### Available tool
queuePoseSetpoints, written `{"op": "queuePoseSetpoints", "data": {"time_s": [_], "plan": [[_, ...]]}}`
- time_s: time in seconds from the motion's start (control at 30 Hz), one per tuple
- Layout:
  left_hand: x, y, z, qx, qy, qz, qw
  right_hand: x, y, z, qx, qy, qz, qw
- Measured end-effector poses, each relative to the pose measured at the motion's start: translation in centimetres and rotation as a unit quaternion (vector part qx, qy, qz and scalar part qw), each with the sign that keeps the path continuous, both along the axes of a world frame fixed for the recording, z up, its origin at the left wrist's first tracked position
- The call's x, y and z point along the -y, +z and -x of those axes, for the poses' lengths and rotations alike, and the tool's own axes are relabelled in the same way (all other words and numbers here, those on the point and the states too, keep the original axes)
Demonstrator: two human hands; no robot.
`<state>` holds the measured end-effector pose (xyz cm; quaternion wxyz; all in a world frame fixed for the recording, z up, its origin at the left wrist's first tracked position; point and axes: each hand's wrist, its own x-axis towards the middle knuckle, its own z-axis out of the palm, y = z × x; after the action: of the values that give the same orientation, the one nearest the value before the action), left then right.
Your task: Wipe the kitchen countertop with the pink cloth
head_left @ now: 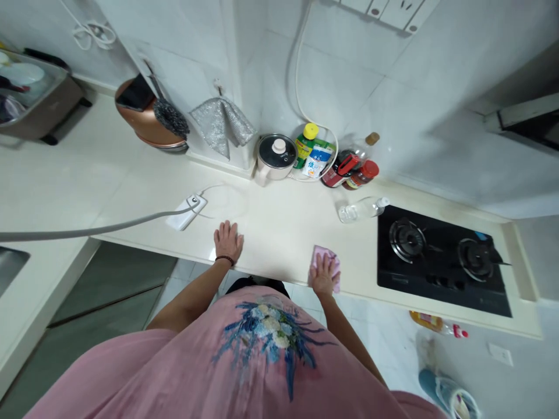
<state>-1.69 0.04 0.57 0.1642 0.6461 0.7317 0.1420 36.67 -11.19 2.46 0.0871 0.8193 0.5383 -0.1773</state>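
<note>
I've got the pink cloth point(328, 259) lying flat near the counter's point(279, 227) front edge, half under my right hand point(324, 273).

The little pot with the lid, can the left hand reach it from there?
Probably yes. The left hand lies flat on the counter, with only bare counter and a thin cord between it and the pot.

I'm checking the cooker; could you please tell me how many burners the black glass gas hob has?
2. One round metal burner sits on the hob's half nearer the pink cloth, the other on its far half.
</note>
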Motion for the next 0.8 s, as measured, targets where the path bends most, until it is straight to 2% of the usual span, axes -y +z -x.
{"op": "queuePoseSetpoints", "data": {"time_s": [0.07, 0.13, 0.27, 0.37, 0.5, 0.7, 0.8], "plan": [[0.0, 0.0, 0.0, -0.004, 0.001, 0.003, 1.000, 1.7, -0.3, -2.8, 0.019, -0.073, -0.005, 0.997], [-0.1, 0.1, -0.1, -0.005, 0.002, 0.006, 1.000, 3.0, -0.7, -4.2, 0.028, -0.105, -0.011, 0.994], [-0.1, 0.0, -0.1, 0.001, 0.004, 0.011, 1.000, 3.6, -1.6, -3.7, 0.045, -0.089, -0.027, 0.995], [-0.2, -0.3, -0.1, 0.000, 0.012, 0.013, 1.000, 1.9, -2.0, -2.9, 0.051, -0.050, -0.038, 0.997], [-0.2, -0.5, -0.1, -0.011, 0.019, 0.011, 1.000, -3.6, -2.0, -3.1, 0.033, 0.008, -0.046, 0.998], [-0.1, -0.4, -0.2, -0.018, 0.026, 0.006, 0.999, -16.7, -0.7, -4.6, 0.023, 0.072, -0.044, 0.996], [-0.1, -0.3, -0.2, -0.014, 0.032, 0.005, 0.999, -21.3, -0.2, -4.3, 0.021, 0.086, -0.037, 0.995]]}}
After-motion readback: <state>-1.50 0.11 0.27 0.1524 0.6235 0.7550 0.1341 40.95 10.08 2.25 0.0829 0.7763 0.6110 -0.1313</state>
